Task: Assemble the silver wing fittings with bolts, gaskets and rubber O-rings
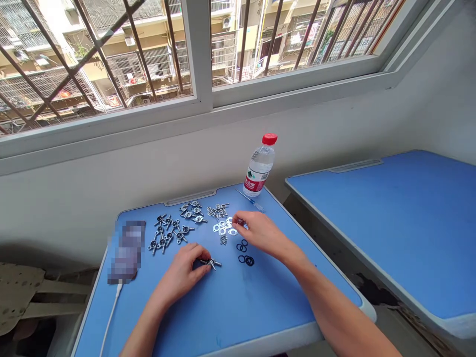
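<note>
My left hand rests low over the blue desk, thumb and fingers closed on a small metal fitting with thin pins sticking out. Farther right, my right hand is pinched at the edge of a group of flat silver plates; whatever lies between its fingertips is too small to make out. Tiny metal pieces form a small pile below the plates. Black rubber rings lie under my right wrist. Beyond my left hand are several metal fittings with dark round centres.
More fittings and small slim metal parts lie toward the back. A screwdriver lies near an upright water bottle. At left is a pixelated phone with a white cable. Another blue desk stands right.
</note>
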